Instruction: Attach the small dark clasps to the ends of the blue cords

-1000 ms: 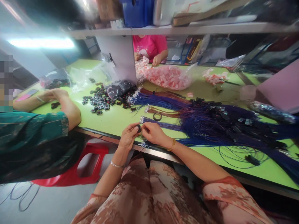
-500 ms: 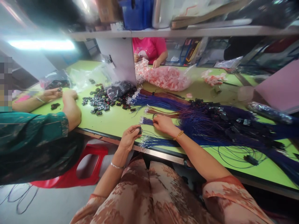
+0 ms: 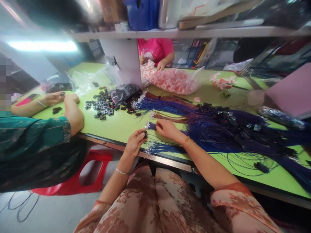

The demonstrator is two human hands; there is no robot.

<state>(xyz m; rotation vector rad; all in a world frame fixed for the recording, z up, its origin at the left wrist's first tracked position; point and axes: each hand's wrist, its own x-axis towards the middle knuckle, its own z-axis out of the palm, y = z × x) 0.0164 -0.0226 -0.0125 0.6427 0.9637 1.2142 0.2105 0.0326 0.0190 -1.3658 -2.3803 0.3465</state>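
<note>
The left fingers (image 3: 141,135) pinch a small black connector (image 3: 145,134) above the near edge of the green surface (image 3: 116,127). The right fingers (image 3: 159,125) bend down over a blue wire bundle (image 3: 152,125); whether they grip it is unclear. Beyond the fingers lie loose black connectors (image 3: 103,105) and a bag of pink pieces (image 3: 173,80). Farther out, a shelf (image 3: 150,34) spans the room and a person in pink (image 3: 155,50) sits opposite.

A small black connector (image 3: 145,134) between left fingers (image 3: 142,135), above the green tabletop's near edge (image 3: 126,145).
</note>
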